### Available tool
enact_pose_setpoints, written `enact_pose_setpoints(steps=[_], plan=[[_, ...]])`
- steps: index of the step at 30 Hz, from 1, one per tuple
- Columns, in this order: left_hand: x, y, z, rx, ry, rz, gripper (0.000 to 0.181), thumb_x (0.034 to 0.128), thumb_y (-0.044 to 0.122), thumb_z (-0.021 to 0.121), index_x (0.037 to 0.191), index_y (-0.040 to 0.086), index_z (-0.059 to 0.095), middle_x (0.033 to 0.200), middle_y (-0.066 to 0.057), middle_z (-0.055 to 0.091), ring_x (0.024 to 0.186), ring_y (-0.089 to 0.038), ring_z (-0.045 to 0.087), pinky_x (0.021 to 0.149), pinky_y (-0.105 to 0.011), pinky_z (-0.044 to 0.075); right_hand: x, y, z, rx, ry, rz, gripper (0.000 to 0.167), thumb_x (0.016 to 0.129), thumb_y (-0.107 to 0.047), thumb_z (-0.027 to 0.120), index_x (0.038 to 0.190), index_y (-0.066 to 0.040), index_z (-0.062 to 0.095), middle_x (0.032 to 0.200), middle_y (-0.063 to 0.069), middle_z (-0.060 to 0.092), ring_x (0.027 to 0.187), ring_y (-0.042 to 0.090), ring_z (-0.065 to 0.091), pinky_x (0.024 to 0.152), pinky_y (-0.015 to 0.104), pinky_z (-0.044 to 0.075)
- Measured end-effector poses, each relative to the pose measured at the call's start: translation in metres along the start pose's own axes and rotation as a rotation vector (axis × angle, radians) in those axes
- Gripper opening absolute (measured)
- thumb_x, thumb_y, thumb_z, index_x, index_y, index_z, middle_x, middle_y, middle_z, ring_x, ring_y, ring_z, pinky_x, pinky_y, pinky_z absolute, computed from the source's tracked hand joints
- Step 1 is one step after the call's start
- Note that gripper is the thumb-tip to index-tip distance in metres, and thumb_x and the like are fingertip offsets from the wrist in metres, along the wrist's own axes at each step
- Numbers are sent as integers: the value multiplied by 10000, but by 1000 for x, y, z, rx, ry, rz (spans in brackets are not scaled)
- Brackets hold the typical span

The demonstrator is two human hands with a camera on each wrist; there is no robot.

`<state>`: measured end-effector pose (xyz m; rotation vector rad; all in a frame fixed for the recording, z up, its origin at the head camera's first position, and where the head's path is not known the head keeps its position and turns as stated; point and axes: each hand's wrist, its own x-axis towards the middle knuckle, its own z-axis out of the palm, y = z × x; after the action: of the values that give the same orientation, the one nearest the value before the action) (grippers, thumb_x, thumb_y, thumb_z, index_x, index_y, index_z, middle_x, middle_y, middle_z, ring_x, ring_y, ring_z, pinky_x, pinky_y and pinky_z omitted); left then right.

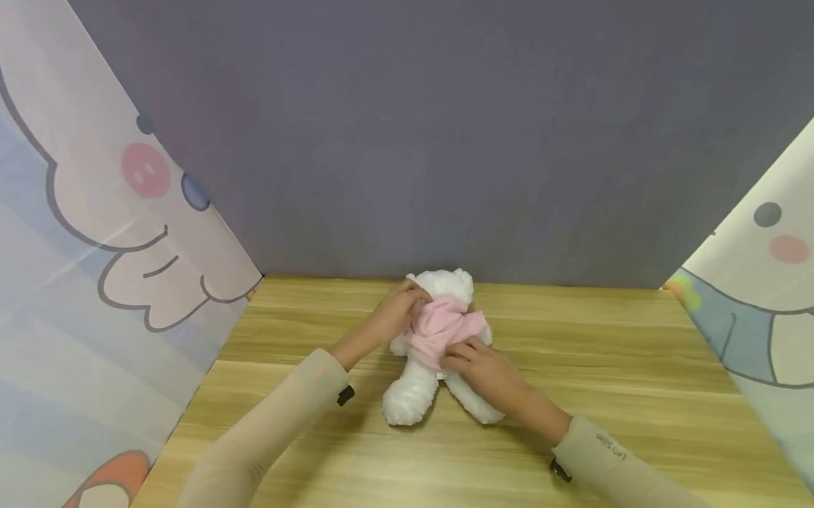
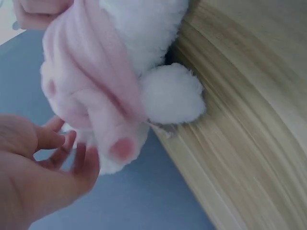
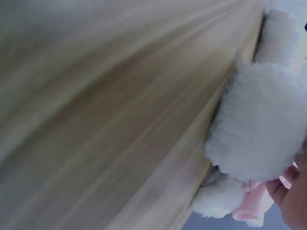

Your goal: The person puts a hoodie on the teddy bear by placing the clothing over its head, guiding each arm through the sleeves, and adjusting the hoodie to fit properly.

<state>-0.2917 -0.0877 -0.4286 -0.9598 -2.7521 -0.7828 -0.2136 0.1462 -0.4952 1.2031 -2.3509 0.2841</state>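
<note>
A white plush toy [image 1: 408, 400] lies on the table, its head toward the grey panel and its legs spread toward me. A small pink top [image 1: 443, 322] covers its body, bunched in folds. My left hand [image 1: 398, 310] is beside the toy's head at the top's upper left edge; in the left wrist view its fingers are loosely bent beside the cloth, with no clear grip. At the lower hem, my right hand [image 1: 487, 369] pinches the pink cloth over one white leg [image 3: 259, 124]. A small white tag [image 1: 441, 375] shows between the legs.
The wood-grain table [image 1: 293, 444] ends at a grey upright panel [image 1: 411, 134] behind the toy. Cartoon-printed sheets [image 1: 54, 331] flank the table on both sides.
</note>
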Motion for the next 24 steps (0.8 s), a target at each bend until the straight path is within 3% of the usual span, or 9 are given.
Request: enact_pose_setpoints(steps=[4,6,12,17,19,21,24], plan=[[16,0,7,-9,-39,68,169,910,-99,645,886,64,684,947,-73,670,947,-240,614,1025,-461,440,-1,-2,-3,-27,-51,-6,289,875,-84,728,1122,-233,738,1167,-101,636,1066,144,566,751,255,567],[20,1,8,-29,-74,97,187,889,-89,676,844,93,667,915,-54,672,902,-215,600,927,-398,464,0,-3,-5,-28,-69,-6,290,876,-85,736,1126,-233,739,1158,-100,634,1044,141,562,710,246,564],[23,12,5,-31,-209,63,165,937,22,703,1029,120,607,1050,-64,663,955,-198,611,786,-298,510,2,-4,-6,-28,-69,4,283,875,-82,741,1124,-217,743,1130,-83,639,1005,152,563,674,245,554],[27,22,1,69,-259,19,119,967,22,668,1075,36,621,1004,-111,691,933,-232,652,796,-308,541,5,-5,-6,-32,-65,17,276,881,-84,744,1119,-225,748,1125,-92,656,1004,151,579,669,253,560],[31,24,-1,160,-245,33,104,966,23,665,1068,14,644,1018,-122,682,952,-257,643,828,-321,542,6,-5,-7,-29,-70,20,289,875,-69,752,1116,-229,750,1126,-97,662,1010,148,584,677,252,564],[35,22,-4,223,-180,45,111,960,9,666,1071,0,660,1040,-138,676,981,-289,635,864,-340,543,5,-6,-6,-34,-67,8,258,857,-67,774,1060,-226,762,1113,-94,659,1000,149,587,699,250,558],[39,16,-5,235,-71,40,122,964,3,660,1085,-8,664,1073,-161,663,1021,-332,636,893,-376,546,2,-7,-5,-27,-52,-19,218,814,-13,803,907,-204,757,1098,-75,641,978,155,580,709,245,539]])
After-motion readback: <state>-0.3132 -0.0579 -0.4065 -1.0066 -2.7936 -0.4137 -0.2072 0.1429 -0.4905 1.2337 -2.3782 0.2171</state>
